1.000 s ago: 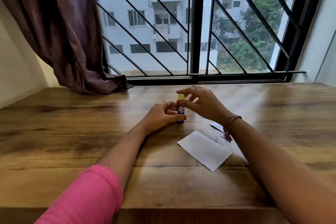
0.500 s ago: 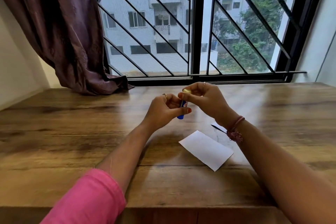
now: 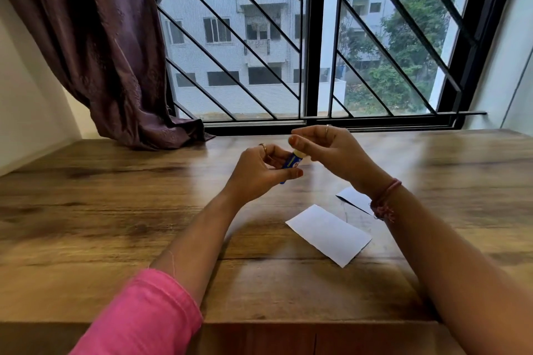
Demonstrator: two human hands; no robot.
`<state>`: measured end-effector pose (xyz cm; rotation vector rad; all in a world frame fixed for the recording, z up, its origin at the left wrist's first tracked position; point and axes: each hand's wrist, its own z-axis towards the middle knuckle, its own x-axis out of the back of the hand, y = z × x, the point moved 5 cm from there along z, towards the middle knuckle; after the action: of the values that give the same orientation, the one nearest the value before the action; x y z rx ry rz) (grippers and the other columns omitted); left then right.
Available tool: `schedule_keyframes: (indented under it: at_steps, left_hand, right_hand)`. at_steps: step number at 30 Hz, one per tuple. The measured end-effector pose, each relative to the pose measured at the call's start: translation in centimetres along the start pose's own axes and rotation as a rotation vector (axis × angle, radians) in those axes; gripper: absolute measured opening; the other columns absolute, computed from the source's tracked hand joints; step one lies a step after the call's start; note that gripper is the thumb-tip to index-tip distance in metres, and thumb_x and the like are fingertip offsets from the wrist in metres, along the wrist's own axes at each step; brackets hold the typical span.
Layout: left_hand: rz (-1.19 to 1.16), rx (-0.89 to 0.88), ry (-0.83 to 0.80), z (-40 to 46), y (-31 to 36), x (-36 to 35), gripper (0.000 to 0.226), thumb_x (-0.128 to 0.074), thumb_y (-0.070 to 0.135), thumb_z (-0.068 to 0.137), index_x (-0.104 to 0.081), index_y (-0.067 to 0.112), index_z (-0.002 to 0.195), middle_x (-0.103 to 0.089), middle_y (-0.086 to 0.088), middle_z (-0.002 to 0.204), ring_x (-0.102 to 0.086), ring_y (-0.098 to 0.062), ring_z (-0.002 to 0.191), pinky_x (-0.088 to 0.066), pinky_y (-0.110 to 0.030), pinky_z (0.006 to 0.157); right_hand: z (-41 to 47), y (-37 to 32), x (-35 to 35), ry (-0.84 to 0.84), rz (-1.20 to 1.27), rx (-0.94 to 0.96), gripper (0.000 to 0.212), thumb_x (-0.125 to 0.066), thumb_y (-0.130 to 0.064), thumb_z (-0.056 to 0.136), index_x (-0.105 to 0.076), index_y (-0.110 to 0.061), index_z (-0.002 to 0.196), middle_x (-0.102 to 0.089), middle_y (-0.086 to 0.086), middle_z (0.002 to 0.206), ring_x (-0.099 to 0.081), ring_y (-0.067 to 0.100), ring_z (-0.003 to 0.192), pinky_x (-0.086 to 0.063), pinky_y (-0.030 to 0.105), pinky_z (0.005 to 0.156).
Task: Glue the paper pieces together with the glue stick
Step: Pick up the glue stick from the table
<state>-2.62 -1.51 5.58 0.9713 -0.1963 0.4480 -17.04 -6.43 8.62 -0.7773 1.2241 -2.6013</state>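
Note:
My left hand (image 3: 253,174) grips a small blue glue stick (image 3: 292,164) held tilted above the table, its pale tip showing at the upper end. Just above that tip, my right hand (image 3: 337,155) pinches what looks like the stick's yellow cap (image 3: 290,139), mostly hidden by the fingers. A white paper piece (image 3: 328,234) lies flat on the wooden table (image 3: 115,210) below my right forearm. A second white piece (image 3: 352,198) lies behind it, partly covered by my right wrist.
A barred window (image 3: 314,37) runs along the table's far edge. A brown curtain (image 3: 109,52) hangs at the far left and rests on the table's back corner. White walls close in on both sides.
Both hands have lifted the glue stick off the table and tilted it. The right hand has drawn up from the stick's top, and the pale tip now shows.

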Motion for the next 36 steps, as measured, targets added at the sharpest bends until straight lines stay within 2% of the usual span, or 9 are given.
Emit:
schedule_keyframes:
  at_steps: [4,7,11,19,24,29,31,34,36]
  left_hand:
    - [0.056,-0.011,-0.003,0.0,-0.3,0.0,0.024,-0.085,0.022,0.066,-0.068,0.023,0.083,-0.07,0.009,0.076,-0.067,-0.009,0.071,-0.056,-0.023,0.058]
    - [0.078,0.014,-0.019,0.1,-0.6,0.1,0.025,-0.085,0.024,0.066,-0.069,0.022,0.084,-0.071,0.007,0.075,-0.067,-0.01,0.069,-0.056,-0.023,0.059]
    - [0.046,0.039,-0.053,-0.1,-0.4,-0.2,0.024,-0.083,0.022,0.07,-0.069,0.021,0.089,-0.072,0.014,0.071,-0.069,-0.007,0.066,-0.053,-0.016,0.06]
    - [0.066,0.032,-0.069,0.0,-0.4,0.0,0.024,-0.074,0.018,0.079,-0.069,0.018,0.102,-0.072,0.003,0.091,-0.068,-0.012,0.082,-0.053,-0.018,0.073]
    - [0.032,0.089,0.031,0.1,-1.2,1.0,0.023,-0.078,0.017,0.075,-0.068,0.022,0.096,-0.072,0.004,0.087,-0.068,-0.004,0.074,-0.052,-0.015,0.067]
    - [-0.001,0.209,0.209,0.4,-3.3,2.8,0.027,-0.078,0.02,0.076,-0.067,0.013,0.1,-0.073,-0.009,0.092,-0.068,-0.013,0.079,-0.052,-0.018,0.071]
    - [-0.043,0.24,0.278,0.4,-3.9,3.3,0.029,-0.076,0.018,0.078,-0.066,0.009,0.103,-0.071,-0.011,0.097,-0.067,-0.015,0.083,-0.054,-0.024,0.077]
    - [-0.128,0.282,0.332,0.4,-4.3,3.7,0.025,-0.075,0.016,0.079,-0.066,0.011,0.101,-0.071,-0.007,0.094,-0.067,-0.016,0.086,-0.055,-0.033,0.085]
    - [-0.161,0.301,0.344,0.3,-4.5,3.8,0.022,-0.076,0.018,0.079,-0.066,0.015,0.098,-0.071,-0.005,0.093,-0.068,-0.015,0.087,-0.055,-0.032,0.085]
  right_hand:
    - [0.1,0.1,0.4,0.066,-0.299,0.017,0.031,-0.071,-0.041,0.078,-0.074,-0.01,0.081,-0.064,-0.004,0.059,-0.056,0.002,0.049,-0.046,0.012,0.05]
    - [0.0,-0.5,0.4,0.03,-0.371,0.077,0.024,-0.072,-0.032,0.08,-0.074,-0.01,0.088,-0.065,-0.005,0.063,-0.061,0.001,0.053,-0.049,0.011,0.055]
    - [-0.1,-1.0,0.6,-0.016,-0.423,0.145,0.018,-0.072,-0.023,0.081,-0.074,-0.013,0.096,-0.064,0.006,0.082,-0.064,0.019,0.075,-0.055,0.036,0.073]
    - [-0.2,-1.4,2.7,-0.055,-0.15,0.144,0.027,-0.074,-0.011,0.078,-0.068,-0.028,0.098,-0.071,0.003,0.1,-0.066,0.012,0.09,-0.054,0.031,0.085]
    - [-0.1,-1.2,2.8,0.022,0.003,0.085,0.034,-0.078,-0.011,0.073,-0.067,-0.014,0.104,-0.072,0.009,0.102,-0.067,0.03,0.094,-0.054,0.04,0.089]
    - [-0.9,-2.0,0.2,-0.129,0.025,0.082,0.037,-0.082,-0.02,0.059,-0.069,-0.013,0.093,-0.073,0.017,0.094,-0.069,0.024,0.082,-0.057,0.037,0.085]
    - [-1.4,-2.1,-1.6,-0.254,-0.066,0.08,0.036,-0.083,-0.016,0.063,-0.072,-0.013,0.097,-0.074,0.005,0.087,-0.071,0.02,0.08,-0.057,0.031,0.081]
    - [-2.5,-2.1,-4.8,-0.451,-0.244,0.124,0.033,-0.079,-0.015,0.073,-0.072,-0.014,0.105,-0.067,-0.016,0.08,-0.062,-0.009,0.069,-0.044,0.006,0.066]
    - [-3.1,-2.0,-6.3,-0.528,-0.288,0.127,0.032,-0.077,-0.016,0.076,-0.072,-0.015,0.107,-0.066,-0.016,0.078,-0.059,-0.011,0.066,-0.04,0.004,0.063]
